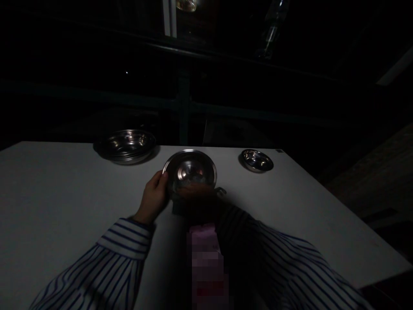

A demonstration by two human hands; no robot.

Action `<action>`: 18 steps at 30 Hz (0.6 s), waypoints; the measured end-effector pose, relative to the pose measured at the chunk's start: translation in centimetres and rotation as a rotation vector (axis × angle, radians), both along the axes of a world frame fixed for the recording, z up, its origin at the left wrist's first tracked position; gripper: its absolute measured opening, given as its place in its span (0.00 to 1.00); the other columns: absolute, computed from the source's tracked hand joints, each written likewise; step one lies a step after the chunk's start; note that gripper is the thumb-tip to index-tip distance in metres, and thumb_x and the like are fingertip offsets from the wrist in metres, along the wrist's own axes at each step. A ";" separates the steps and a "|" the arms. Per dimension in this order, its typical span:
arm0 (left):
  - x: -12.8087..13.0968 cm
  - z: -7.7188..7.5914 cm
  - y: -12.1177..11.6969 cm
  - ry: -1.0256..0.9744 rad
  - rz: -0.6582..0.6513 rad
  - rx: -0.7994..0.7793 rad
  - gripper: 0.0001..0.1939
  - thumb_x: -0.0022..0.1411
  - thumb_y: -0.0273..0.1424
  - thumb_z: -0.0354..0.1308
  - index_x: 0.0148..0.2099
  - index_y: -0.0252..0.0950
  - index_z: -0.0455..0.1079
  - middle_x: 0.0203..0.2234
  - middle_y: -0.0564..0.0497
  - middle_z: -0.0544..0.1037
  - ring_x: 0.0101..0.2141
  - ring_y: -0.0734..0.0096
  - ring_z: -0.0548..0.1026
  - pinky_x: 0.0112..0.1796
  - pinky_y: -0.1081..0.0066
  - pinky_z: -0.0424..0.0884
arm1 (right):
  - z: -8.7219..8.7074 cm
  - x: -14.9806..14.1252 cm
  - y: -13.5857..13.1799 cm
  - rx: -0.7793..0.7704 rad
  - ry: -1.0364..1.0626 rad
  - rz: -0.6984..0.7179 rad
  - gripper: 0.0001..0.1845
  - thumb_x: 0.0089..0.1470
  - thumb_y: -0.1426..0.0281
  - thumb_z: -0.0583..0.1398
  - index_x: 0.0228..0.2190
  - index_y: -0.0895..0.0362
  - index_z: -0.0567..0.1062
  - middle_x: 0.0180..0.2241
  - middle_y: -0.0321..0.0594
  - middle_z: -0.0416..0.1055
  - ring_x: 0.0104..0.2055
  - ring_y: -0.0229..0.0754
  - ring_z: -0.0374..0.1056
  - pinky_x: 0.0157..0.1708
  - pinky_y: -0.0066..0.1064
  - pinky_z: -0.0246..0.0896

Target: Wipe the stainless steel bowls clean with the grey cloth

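A shiny metal bowl (190, 165) is tilted over the middle of the white table, its inside facing me. My left hand (154, 193) grips its left rim, thumb over the edge. Deep in shadow, my right hand (201, 193) reaches into the near side of the bowl, its fingers lying along the inner wall. A dark cloth (178, 204) shows bunched under and beside that hand; a bit of it sticks out at the right. Most of the right hand's fingers are hard to make out.
Several nested metal basins (127, 148) stand at the table's back left. A small metal bowl (257, 160) sits at the back right of the white table (306, 215). Near me is a pink packet (204, 241), partly blurred. Beyond the table it is very dark.
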State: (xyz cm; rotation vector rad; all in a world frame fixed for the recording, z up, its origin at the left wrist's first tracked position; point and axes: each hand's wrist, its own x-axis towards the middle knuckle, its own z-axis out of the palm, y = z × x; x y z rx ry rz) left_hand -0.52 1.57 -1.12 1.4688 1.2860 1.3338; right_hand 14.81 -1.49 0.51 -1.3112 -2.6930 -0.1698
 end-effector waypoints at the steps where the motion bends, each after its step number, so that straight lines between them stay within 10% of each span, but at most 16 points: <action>1: 0.0 -0.1 0.1 -0.013 0.002 -0.001 0.22 0.56 0.45 0.49 0.42 0.32 0.69 0.32 0.48 0.74 0.34 0.66 0.69 0.35 0.69 0.64 | 0.2 0.6 -0.2 -0.017 -0.041 0.007 0.14 0.58 0.68 0.49 0.39 0.57 0.71 0.38 0.45 0.71 0.40 0.46 0.65 0.36 0.38 0.59; 18: 0.7 0.2 -0.3 -0.048 -0.052 -0.026 0.16 0.56 0.43 0.50 0.33 0.34 0.68 0.21 0.54 0.68 0.24 0.72 0.65 0.25 0.73 0.62 | 0.9 0.8 -0.4 -0.110 -0.073 -0.101 0.12 0.55 0.68 0.52 0.38 0.55 0.72 0.39 0.43 0.70 0.41 0.47 0.66 0.35 0.36 0.61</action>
